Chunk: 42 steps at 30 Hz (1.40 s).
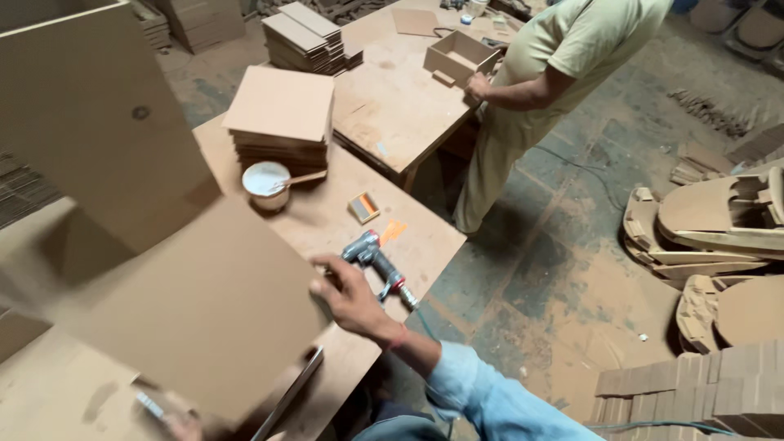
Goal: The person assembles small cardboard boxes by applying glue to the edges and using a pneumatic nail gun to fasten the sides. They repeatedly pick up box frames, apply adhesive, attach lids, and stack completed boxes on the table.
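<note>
Right hand [347, 296] fingers gripping board [196, 310] edge.

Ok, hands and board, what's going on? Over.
Right hand gripping the brown board by its edge. Left hand blurred under board's low corner. Nail gun lies beside right hand.

The person wears a light blue long-sleeved shirt; its sleeve [482, 396] is loose and creased, with soft folds, and ends short of the wrist, leaving the forearm bare. A thin orange-red thread band [400, 336] circles the right wrist. The right hand [347, 296] is bare, without glove or ring. The left hand [181, 425], at the bottom edge, shows blurred.
</note>
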Motion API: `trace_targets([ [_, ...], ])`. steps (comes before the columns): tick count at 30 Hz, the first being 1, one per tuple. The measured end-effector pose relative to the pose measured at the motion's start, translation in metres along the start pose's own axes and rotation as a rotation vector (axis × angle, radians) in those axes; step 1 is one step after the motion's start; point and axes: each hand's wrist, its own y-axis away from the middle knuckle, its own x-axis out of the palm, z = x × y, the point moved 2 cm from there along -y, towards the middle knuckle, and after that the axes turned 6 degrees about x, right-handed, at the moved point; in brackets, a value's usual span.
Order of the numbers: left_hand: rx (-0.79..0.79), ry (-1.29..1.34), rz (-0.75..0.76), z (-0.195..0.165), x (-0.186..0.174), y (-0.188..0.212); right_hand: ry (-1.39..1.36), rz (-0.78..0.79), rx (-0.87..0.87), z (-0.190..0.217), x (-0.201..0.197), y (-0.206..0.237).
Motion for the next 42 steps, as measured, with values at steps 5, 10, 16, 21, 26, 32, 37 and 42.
trace_targets([
  [5, -0.078, 0.111, 0.225, -0.058, -0.04, 0.059, -0.036, 0.087, 0.217, -0.085, 0.057, 0.04],
  [10, -0.083, 0.07, 0.252, -0.07, -0.064, 0.044, -0.03, 0.311, 0.109, -0.11, 0.084, 0.026],
  [16, 0.016, -0.214, 0.216, -0.064, -0.056, 0.043, 0.061, 0.354, 0.131, -0.093, 0.1, 0.02],
  [21, -0.174, -0.048, 0.236, -0.044, -0.043, 0.062, 0.015, 0.366, 0.198, -0.109, 0.111, 0.023],
  [26, -0.165, 0.014, 0.183, -0.031, -0.027, 0.071, 0.045, 0.342, 0.11, -0.131, 0.112, 0.017],
  [32, -0.185, -0.074, 0.181, -0.03, -0.021, 0.066, 0.085, 0.353, 0.118, -0.145, 0.113, 0.01],
  [37, -0.191, -0.066, 0.17, -0.031, -0.021, 0.065, 0.12, 0.384, 0.065, -0.15, 0.11, 0.006],
  [42, -0.147, -0.058, 0.149, -0.027, -0.019, 0.065, 0.148, 0.473, 0.124, -0.158, 0.087, 0.0],
])
